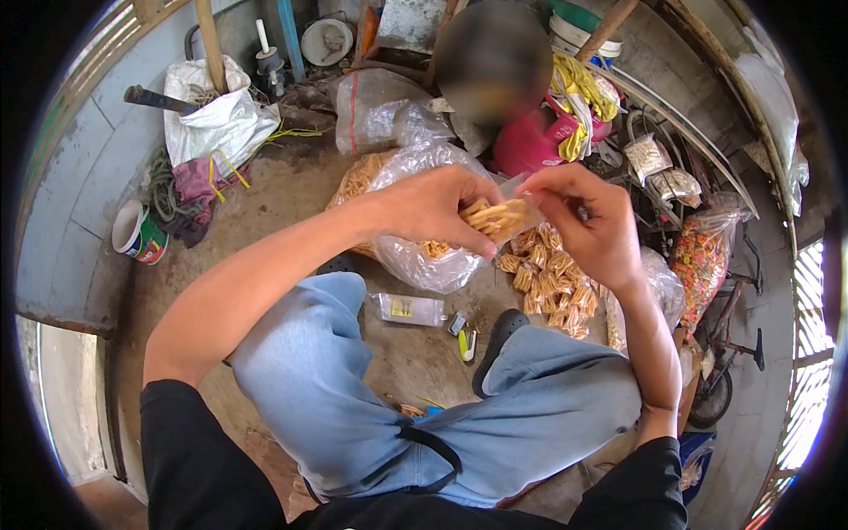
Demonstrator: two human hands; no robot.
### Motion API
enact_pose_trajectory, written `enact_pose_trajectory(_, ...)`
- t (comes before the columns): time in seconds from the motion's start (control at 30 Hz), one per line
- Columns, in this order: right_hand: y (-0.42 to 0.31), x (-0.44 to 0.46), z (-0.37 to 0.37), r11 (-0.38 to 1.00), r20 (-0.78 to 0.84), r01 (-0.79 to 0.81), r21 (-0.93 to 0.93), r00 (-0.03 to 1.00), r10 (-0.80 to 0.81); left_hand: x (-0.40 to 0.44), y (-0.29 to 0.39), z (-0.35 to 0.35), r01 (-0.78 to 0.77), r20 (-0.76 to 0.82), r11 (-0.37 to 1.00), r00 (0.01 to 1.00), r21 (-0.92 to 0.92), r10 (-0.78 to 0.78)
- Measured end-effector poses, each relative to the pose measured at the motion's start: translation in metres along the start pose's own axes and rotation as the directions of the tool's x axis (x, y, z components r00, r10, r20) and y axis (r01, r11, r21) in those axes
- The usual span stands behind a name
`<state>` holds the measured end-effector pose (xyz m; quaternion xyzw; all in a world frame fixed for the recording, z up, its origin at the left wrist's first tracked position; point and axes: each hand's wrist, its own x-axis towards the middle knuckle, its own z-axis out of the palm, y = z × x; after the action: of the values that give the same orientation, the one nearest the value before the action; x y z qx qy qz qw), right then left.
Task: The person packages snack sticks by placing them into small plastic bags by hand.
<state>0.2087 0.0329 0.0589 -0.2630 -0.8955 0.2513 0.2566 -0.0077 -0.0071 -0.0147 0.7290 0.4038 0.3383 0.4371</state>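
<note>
My left hand (439, 210) is closed around the lower part of a small clear plastic bag of stick snacks (499, 218). The fingers of my right hand (590, 221) pinch the bag's upper end. Below my left hand is a large clear plastic sack (442, 269), with more yellow-brown snacks (360, 181) showing at its left. A heap of filled snack packets (556, 287) lies on the floor under my right hand. Between my legs are a stack of flat clear bags (408, 310), a small dark object (457, 323) and a green-handled tool (466, 345).
A white sack (216, 124) and a paint bucket (140, 232) stand at the left. Another person's blurred head is at the back, near a pink tub (534, 141). To the right are a bag of colourful snacks (705, 252) and a bicycle (729, 340).
</note>
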Motion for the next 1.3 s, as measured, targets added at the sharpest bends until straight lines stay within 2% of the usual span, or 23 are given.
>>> enact_pose_trajectory(0.07,0.0,0.002,-0.007,0.999,-0.033,-0.05,0.012,0.998,0.051,-0.002,0.006,-0.001,0.024,0.008,0.994,1.0,-0.107,-0.024)
enact_pose_trajectory(0.13,0.001,0.007,-0.014,0.922,-0.047,0.332,-0.201,0.937,-0.347,-0.002,0.008,-0.002,0.071,0.018,0.987,0.997,-0.144,-0.069)
enact_pose_trajectory(0.17,0.0,0.006,-0.014,0.922,-0.047,0.332,-0.201,0.937,-0.347,-0.002,0.009,-0.003,0.119,0.033,0.977,0.993,-0.178,-0.115)
enact_pose_trajectory(0.27,0.0,0.002,-0.012,0.917,0.036,0.3,-0.264,0.953,-0.301,0.0,0.007,-0.003,0.123,0.032,0.959,0.992,-0.257,-0.119)
enact_pose_trajectory(0.33,0.004,0.001,-0.007,0.948,0.077,0.237,-0.213,0.971,-0.226,0.001,0.007,-0.002,0.089,0.004,0.968,0.996,-0.235,-0.09)
enact_pose_trajectory(0.47,0.01,0.001,-0.002,0.967,0.091,0.201,-0.155,0.978,-0.188,0.002,-0.003,-0.001,0.01,-0.03,0.98,0.999,-0.197,-0.016)
enact_pose_trajectory(0.53,0.012,0.0,0.002,0.992,0.073,0.125,-0.033,0.99,-0.122,0.0,0.006,-0.001,0.04,-0.037,0.979,0.998,-0.202,-0.048)
enact_pose_trajectory(0.67,0.019,0.0,0.001,0.97,0.109,0.198,-0.138,0.977,-0.184,0.001,0.009,-0.002,0.097,-0.011,0.963,0.995,-0.252,-0.103)
enact_pose_trajectory(0.73,0.017,0.002,0.0,0.997,0.083,0.075,0.013,0.994,-0.076,0.002,0.01,-0.003,0.09,-0.026,0.966,0.995,-0.244,-0.099)
enact_pose_trajectory(0.77,0.02,0.002,0.002,0.997,0.077,0.072,0.014,0.994,-0.073,0.002,0.011,-0.003,0.079,-0.051,0.967,0.994,-0.244,-0.094)
enact_pose_trajectory(0.83,0.028,0.003,0.007,0.97,0.071,0.217,0.11,0.972,-0.225,0.002,0.009,-0.003,0.068,-0.053,0.971,0.995,-0.23,-0.082)
enact_pose_trajectory(0.87,0.026,0.003,0.007,0.97,0.061,0.216,0.109,0.973,-0.224,0.002,0.009,-0.003,0.055,-0.059,0.975,0.996,-0.217,-0.07)
enact_pose_trajectory(0.9,0.022,0.004,0.006,0.983,0.009,0.169,0.075,0.985,-0.17,0.003,0.011,-0.004,0.058,-0.052,0.976,0.996,-0.21,-0.071)
enact_pose_trajectory(0.97,0.018,0.003,0.004,0.992,-0.052,0.115,0.051,0.992,-0.112,0.003,0.017,-0.005,0.155,-0.058,0.897,0.979,-0.414,-0.196)
enact_pose_trajectory(1.03,0.019,0.004,0.0,0.994,-0.079,0.025,0.104,0.997,-0.017,0.002,0.023,-0.004,0.15,-0.089,0.883,0.974,-0.446,-0.21)
enact_pose_trajectory(1.1,0.016,0.004,-0.004,0.992,-0.082,0.016,0.123,0.997,-0.006,0.003,0.022,-0.004,0.143,-0.121,0.869,0.967,-0.474,-0.225)
enact_pose_trajectory(1.17,0.01,0.004,-0.009,0.981,0.092,-0.158,0.108,0.985,0.149,0.004,0.01,-0.003,0.078,-0.146,0.875,0.975,-0.477,-0.167)
enact_pose_trajectory(1.3,0.032,0.006,0.0,0.996,-0.042,0.038,0.085,0.999,-0.035,0.005,0.009,0.0,0.061,-0.191,0.931,0.972,-0.361,-0.138)
